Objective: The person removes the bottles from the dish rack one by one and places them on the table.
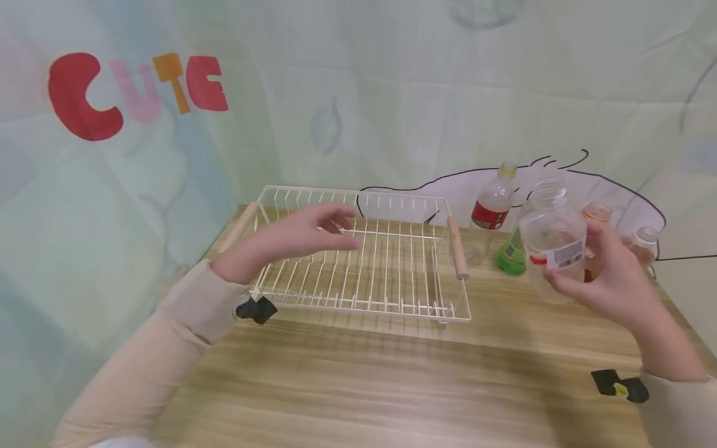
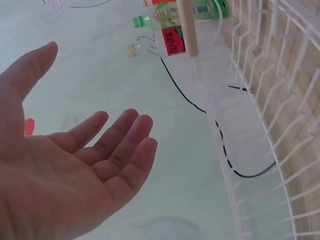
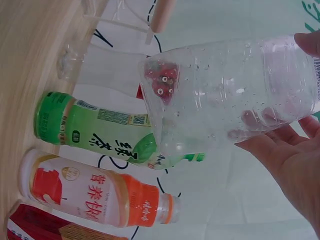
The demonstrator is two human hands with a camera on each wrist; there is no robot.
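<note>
Right hand (image 1: 607, 283) gripped a clear empty bottle (image 1: 551, 239), upright and lifted off the worktop (image 1: 358, 373), to the right of the wire rack (image 1: 358, 261); fingers curled round its lower body, mouth uncapped. Left hand (image 1: 291, 239) hovered above the rack's left half, fingers straight and relaxed, holding nothing. Risk, as I judged it: the bottle looked thin-walled and wet with droplets inside, so a loose grip could let it slip or crumple. Standing bottles crowded just behind it: red-labelled (image 1: 493, 211), green (image 1: 511, 252), orange (image 3: 95, 192); a careless swing could topple them. The rack's right wooden handle (image 1: 458, 247) and raised wire rim lay between bottle and rack floor.
</note>
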